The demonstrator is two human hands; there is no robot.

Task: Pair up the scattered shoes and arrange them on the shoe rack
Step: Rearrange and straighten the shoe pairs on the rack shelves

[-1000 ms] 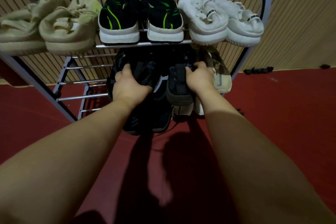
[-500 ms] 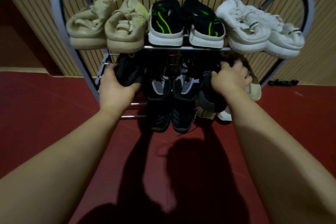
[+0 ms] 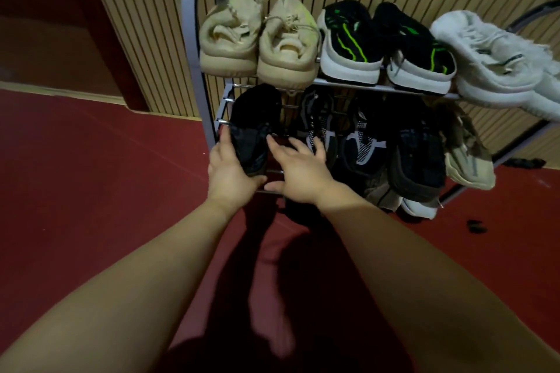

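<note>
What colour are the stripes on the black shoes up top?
Bright green stripes, on white soles, seen clearly in the head view.

There is only one view, from a camera worn on the person's head, so nothing is shared between views. It looks forward and steeply down along both bare forearms, which enter from the lower corners of the frame and meet near its centre. The shoe rack stands close, filling the upper middle and upper right, with its top shelf seen from above. Red floor takes the left side and bottom, slatted wall the top. The wide lens bends the rack's frame and the wall slats outward towards the edges.
</note>
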